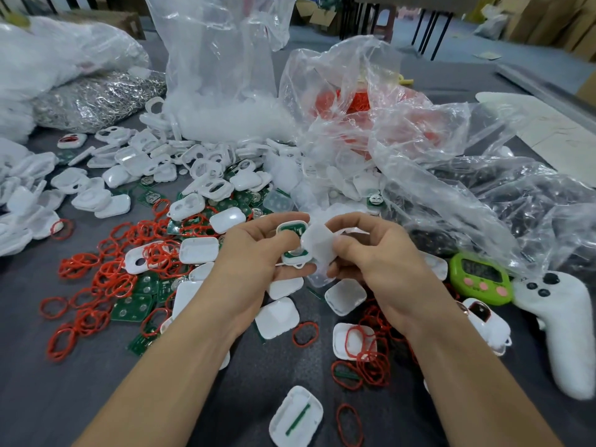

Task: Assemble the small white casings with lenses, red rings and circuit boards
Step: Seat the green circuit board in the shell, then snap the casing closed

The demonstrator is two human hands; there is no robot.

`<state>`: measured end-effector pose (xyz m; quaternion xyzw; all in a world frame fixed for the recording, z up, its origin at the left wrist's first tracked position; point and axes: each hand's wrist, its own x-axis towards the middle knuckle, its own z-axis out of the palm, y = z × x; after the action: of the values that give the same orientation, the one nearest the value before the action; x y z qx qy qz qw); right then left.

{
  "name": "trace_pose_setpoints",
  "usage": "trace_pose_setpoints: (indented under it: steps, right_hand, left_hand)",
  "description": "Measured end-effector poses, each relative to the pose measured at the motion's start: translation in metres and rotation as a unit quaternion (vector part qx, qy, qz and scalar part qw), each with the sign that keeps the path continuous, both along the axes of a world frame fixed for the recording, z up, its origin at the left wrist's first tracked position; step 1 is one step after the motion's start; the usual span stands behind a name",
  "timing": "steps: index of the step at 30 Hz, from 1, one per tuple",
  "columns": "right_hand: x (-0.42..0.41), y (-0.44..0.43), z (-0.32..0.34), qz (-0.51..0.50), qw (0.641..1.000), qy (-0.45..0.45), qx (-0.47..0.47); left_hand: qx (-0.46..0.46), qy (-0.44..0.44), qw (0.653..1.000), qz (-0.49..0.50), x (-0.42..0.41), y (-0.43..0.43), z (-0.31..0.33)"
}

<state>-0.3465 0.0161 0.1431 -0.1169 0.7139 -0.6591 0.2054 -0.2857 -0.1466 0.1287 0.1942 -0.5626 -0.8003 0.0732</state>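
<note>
Pinching a small white plastic casing with its green circuit board near centre, the left hand meets the right hand, fingers clamped on a translucent white cover above the grey tabletop; pressed askew, the cover could dislodge the board.

White rounded-square casing shells, mid-frame: smooth, glossy moulded plastic. Thin red oval rings, left: matt, rubbery. Green square circuit boards: flat laminate with shiny silver metal pads. Milky translucent square cover, centre: frosted plastic, against a glossy white casing holding a green board. Clear crinkled film bags: glossy. Silvery metal clips, upper left: bright. Dark grey tabletop: matt. Lime-green timer and white controller, right: smooth plastic.
</note>
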Motion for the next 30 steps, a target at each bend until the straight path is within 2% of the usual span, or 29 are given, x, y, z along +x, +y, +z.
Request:
trace_pose_setpoints:
  steps: [4, 9, 11, 14, 17, 19, 30]
  right_hand:
    - [0.0, -0.002, -0.002, -0.024, 0.999, 0.029, 0.034]
    - [-0.003, 0.002, 0.003, -0.017, 0.999, -0.008, -0.036]
    - [-0.005, 0.005, 0.008, -0.008, 0.999, 0.02, -0.03]
    - [-0.01, 0.007, 0.019, 0.025, 0.992, 0.119, 0.021]
    - [-0.017, 0.005, 0.034, 0.079, 0.966, 0.215, 0.12]
    - [-0.021, 0.002, 0.044, 0.104, 0.95, 0.249, 0.16]
    - [-0.032, -0.022, 0.071, 0.212, 0.905, 0.255, 0.264]
  left_hand:
    - [-0.014, 0.013, 1.0, -0.007, -0.001, 0.001, -0.003]
    - [-0.009, 0.012, 1.0, -0.008, -0.002, 0.0, -0.007]
    - [-0.003, 0.005, 1.0, -0.008, -0.002, 0.0, -0.006]
    - [-0.005, -0.006, 1.0, -0.011, -0.002, 0.0, -0.004]
    - [0.026, -0.015, 0.999, -0.03, 0.0, 0.0, -0.001]
    - [0.053, -0.014, 0.998, -0.043, 0.0, -0.001, 0.0]
    - [0.11, -0.045, 0.991, -0.06, 0.0, -0.002, 0.005]
